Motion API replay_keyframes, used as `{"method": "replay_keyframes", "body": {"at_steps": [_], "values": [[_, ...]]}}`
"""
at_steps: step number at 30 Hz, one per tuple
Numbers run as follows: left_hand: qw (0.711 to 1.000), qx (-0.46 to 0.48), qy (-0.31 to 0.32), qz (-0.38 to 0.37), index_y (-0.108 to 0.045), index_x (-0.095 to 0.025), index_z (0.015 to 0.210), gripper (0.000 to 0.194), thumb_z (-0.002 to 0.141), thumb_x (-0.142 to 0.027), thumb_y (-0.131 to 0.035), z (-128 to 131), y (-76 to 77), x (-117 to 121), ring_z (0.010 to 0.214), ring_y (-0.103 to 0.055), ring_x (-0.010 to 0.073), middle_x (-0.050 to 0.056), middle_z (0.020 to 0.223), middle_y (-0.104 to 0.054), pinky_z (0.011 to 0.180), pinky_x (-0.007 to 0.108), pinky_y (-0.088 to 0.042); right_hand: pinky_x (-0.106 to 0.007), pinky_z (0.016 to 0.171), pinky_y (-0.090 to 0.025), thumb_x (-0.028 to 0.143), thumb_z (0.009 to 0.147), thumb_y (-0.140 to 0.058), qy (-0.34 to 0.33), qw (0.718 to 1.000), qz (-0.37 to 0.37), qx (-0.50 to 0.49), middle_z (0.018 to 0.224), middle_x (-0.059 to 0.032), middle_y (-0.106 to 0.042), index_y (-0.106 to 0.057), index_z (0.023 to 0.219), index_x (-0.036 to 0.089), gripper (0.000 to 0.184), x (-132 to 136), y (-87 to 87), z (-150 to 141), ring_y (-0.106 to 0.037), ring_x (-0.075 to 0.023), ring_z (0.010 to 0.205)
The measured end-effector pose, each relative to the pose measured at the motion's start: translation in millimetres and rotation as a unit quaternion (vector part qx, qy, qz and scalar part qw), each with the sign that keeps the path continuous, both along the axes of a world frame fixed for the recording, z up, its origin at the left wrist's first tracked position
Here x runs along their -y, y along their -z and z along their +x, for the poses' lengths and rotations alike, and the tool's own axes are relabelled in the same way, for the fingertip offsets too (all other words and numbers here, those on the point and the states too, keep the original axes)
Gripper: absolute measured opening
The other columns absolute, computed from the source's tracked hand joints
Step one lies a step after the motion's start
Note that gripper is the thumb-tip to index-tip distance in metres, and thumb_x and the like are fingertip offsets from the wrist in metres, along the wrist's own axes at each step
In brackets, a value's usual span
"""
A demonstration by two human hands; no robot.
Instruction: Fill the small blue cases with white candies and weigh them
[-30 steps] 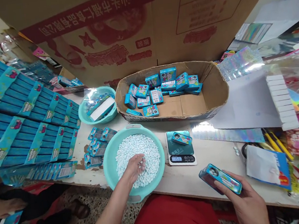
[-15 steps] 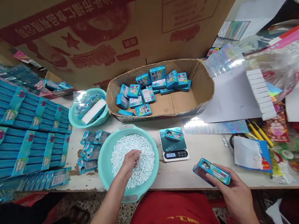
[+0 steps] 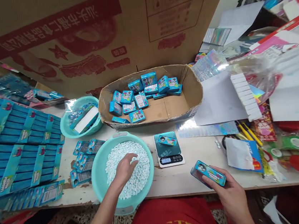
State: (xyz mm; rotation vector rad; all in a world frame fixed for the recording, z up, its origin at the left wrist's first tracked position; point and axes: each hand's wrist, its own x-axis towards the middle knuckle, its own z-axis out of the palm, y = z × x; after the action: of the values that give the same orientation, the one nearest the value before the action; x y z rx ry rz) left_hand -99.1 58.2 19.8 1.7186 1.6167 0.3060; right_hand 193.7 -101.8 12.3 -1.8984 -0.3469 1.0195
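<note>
My left hand (image 3: 124,169) reaches into a teal bowl (image 3: 98,168) full of small white tablets (image 3: 140,170), its fingers curled down among them. Whether it grips any is hidden. My right hand (image 3: 230,192) holds a blue tin (image 3: 207,173) with a round window near the table's front edge. A second blue tin (image 3: 167,140) lies on a small digital scale (image 3: 168,157) just right of the bowl.
A low cardboard tray (image 3: 195,88) holds several blue boxes (image 3: 139,95). A second teal bowl (image 3: 67,126) sits at the left, beside stacked blue cartons (image 3: 15,141) and loose flat packs (image 3: 84,157). Papers, holographic sheets and pencils (image 3: 245,131) clutter the right. A big carton stands behind.
My left hand has shifted left in the tablets and its fingers have curled down. The right hand with the tin has drifted slightly left. The camera has turned right.
</note>
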Motion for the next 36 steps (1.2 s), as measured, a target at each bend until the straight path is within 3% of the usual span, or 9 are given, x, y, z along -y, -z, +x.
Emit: {"method": "replay_keyframes", "body": {"at_steps": [3, 5, 7, 10, 21, 29, 36], "values": [[0.994, 0.002, 0.071, 0.084, -0.063, -0.025, 0.102, 0.022, 0.081, -0.024, -0.056, 42.1, -14.3, -11.1, 0.101, -0.055, 0.0249, 0.005, 0.107, -0.061, 0.09, 0.035, -0.039, -0.032, 0.078, -0.05, 0.053, 0.048, -0.077, 0.002, 1.0, -0.001, 0.002, 0.09, -0.0058, -0.067, -0.062, 0.097, 0.015, 0.064, -5.1, -1.9, 0.1, -0.061, -0.0244, 0.084], [0.978, -0.011, 0.166, 0.126, -0.054, -0.024, 0.118, 0.034, 0.084, -0.022, -0.053, 75.2, -21.0, -23.2, 0.111, -0.049, 0.0235, 0.005, 0.12, -0.055, 0.096, 0.036, -0.037, -0.031, 0.076, -0.05, 0.054, 0.045, -0.077, 0.002, 1.0, -0.01, 0.005, 0.088, -0.0057, -0.068, -0.062, 0.095, 0.015, 0.065, -9.0, -4.8, -0.3, -0.061, -0.0243, 0.083], [0.958, -0.044, 0.252, 0.126, -0.046, -0.022, 0.128, 0.047, 0.082, -0.021, -0.057, 102.3, -24.8, -36.1, 0.118, -0.043, 0.024, 0.006, 0.131, -0.048, 0.1, 0.037, -0.035, -0.031, 0.076, -0.05, 0.054, 0.043, -0.077, 0.001, 1.0, -0.015, 0.007, 0.087, -0.0057, -0.068, -0.063, 0.094, 0.015, 0.066, -11.9, -7.5, -0.6, -0.061, -0.0239, 0.082], [0.947, -0.086, 0.291, 0.108, -0.043, -0.018, 0.131, 0.057, 0.078, -0.021, -0.062, 121.7, -26.2, -49.8, 0.121, -0.038, 0.0267, 0.009, 0.136, -0.042, 0.102, 0.039, -0.034, -0.031, 0.076, -0.05, 0.053, 0.044, -0.077, -0.001, 1.0, -0.014, 0.008, 0.086, -0.0056, -0.068, -0.063, 0.094, 0.015, 0.065, -14.0, -8.2, -0.4, -0.061, -0.0229, 0.081], [0.964, -0.071, 0.253, 0.037, -0.041, -0.018, 0.132, 0.057, 0.079, -0.022, -0.061, 97.3, -22.1, -49.3, 0.124, -0.038, 0.0247, 0.009, 0.134, -0.043, 0.103, 0.039, -0.032, -0.032, 0.076, -0.05, 0.05, 0.047, -0.078, -0.019, 1.0, 0.014, 0.008, 0.087, -0.0054, -0.068, -0.062, 0.096, 0.016, 0.061, -17.0, 3.2, 0.0, -0.061, -0.022, 0.08], [0.961, -0.068, 0.264, 0.048, -0.036, -0.019, 0.136, 0.064, 0.077, -0.021, -0.062, 100.8, -11.1, -47.6, 0.125, -0.036, 0.0254, 0.008, 0.136, -0.041, 0.105, 0.039, -0.03, -0.034, 0.075, -0.05, 0.052, 0.048, -0.078, -0.025, 0.999, -0.002, 0.025, 0.088, -0.0061, -0.068, -0.063, 0.098, 0.016, 0.064, -12.3, 1.7, 0.6, -0.061, -0.024, 0.081], [0.957, -0.087, 0.272, 0.048, -0.036, -0.019, 0.136, 0.066, 0.076, -0.021, -0.063, 103.5, -12.2, -48.3, 0.124, -0.038, 0.0269, 0.008, 0.135, -0.042, 0.103, 0.039, -0.032, -0.034, 0.075, -0.049, 0.05, 0.053, -0.077, -0.012, 1.0, 0.013, 0.025, 0.09, -0.0057, -0.067, -0.062, 0.1, 0.017, 0.059, -2.5, 5.0, -1.8, -0.061, -0.0232, 0.081]]}}
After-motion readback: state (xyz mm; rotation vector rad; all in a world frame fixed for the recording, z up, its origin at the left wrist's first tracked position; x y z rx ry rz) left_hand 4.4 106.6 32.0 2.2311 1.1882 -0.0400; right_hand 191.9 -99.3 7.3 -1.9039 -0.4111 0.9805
